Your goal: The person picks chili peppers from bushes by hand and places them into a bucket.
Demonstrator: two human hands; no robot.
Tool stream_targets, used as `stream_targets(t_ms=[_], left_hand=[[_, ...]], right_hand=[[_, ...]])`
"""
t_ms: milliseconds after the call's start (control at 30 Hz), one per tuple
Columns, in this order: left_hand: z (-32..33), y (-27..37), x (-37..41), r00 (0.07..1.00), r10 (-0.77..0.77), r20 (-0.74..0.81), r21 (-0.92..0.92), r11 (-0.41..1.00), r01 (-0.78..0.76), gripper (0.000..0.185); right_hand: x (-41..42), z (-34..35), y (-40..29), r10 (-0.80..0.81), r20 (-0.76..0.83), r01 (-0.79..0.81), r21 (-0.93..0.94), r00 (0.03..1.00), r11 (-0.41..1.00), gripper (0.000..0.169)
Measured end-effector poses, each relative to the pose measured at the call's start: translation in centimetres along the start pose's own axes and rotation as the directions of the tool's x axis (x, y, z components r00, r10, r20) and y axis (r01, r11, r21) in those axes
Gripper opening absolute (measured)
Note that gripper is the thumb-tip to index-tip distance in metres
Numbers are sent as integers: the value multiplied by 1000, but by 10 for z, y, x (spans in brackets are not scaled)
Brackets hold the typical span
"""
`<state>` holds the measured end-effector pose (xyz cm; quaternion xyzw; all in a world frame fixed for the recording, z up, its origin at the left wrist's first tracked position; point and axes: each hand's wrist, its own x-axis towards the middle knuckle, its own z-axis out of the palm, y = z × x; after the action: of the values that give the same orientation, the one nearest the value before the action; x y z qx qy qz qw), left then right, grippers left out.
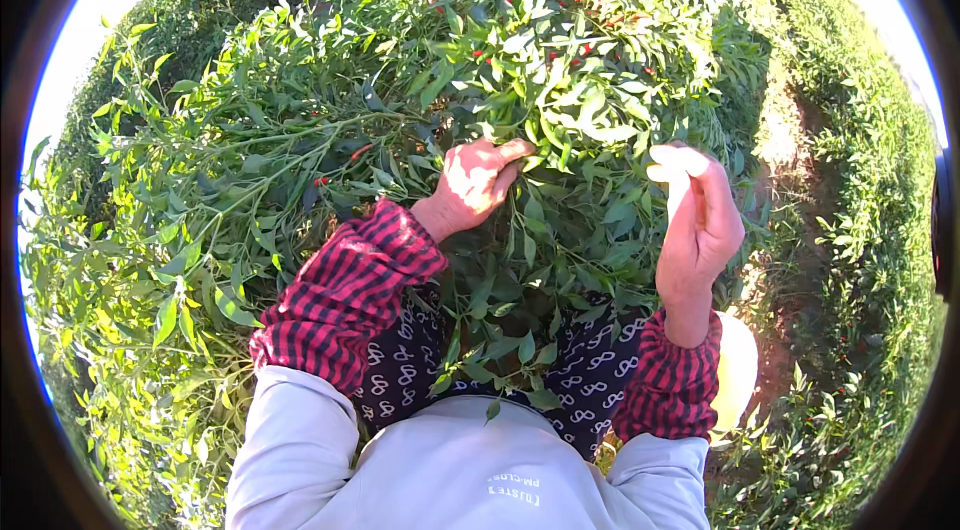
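Note:
My left hand (476, 181) reaches into a leafy chili pepper plant (589, 211) in front of me. Its thumb and forefinger close on a bit of green growth; whether that is a stem or a pepper is unclear. Beside those fingertips hang pale green chili peppers (555, 136). To the right, my right hand (697, 219) is raised at the edge of the foliage, thumb and fingertips drawn together. Glare hides whether anything small lies between them. Red chili peppers (555, 56) show among the sunlit leaves farther out.
Long leafy branches (281, 155) lean across on the left. A pale rounded object (735, 372), perhaps a container, stands beside my right sleeve. A strip of bare soil (799, 245) runs along the right, with another row of plants (877, 207) beyond it. Leaves hang over my patterned trousers (592, 372).

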<state>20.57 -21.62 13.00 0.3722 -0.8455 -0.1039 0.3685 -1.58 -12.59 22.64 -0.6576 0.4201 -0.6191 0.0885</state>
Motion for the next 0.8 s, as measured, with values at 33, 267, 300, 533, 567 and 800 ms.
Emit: stream_targets(t_ms=[33, 267, 300, 533, 567, 800], left_hand=[[9, 0, -6, 995, 92, -44, 77, 993, -89, 21], [43, 4, -19, 986, 165, 31, 171, 971, -168, 34], [45, 4, -20, 986, 159, 47, 161, 973, -164, 35], [45, 10, -28, 984, 70, 163, 125, 988, -91, 43], [44, 13, -25, 984, 61, 170, 137, 987, -85, 42], [45, 17, -25, 969, 1, 246, 151, 988, -39, 49]], right_hand=[[10, 15, 0, 7, 4, -7, 111, 1000, 994, 18], [50, 98, 38, 100, 469, -138, 48, 878, 989, 14], [53, 110, 49, 71, 514, -59, -40, 855, 997, 12], [48, 159, 92, -14, 557, 288, -407, 830, 867, 20], [48, 159, 93, -26, 573, 289, -373, 819, 882, 21], [47, 148, 98, -52, 615, 366, -397, 787, 841, 27]])
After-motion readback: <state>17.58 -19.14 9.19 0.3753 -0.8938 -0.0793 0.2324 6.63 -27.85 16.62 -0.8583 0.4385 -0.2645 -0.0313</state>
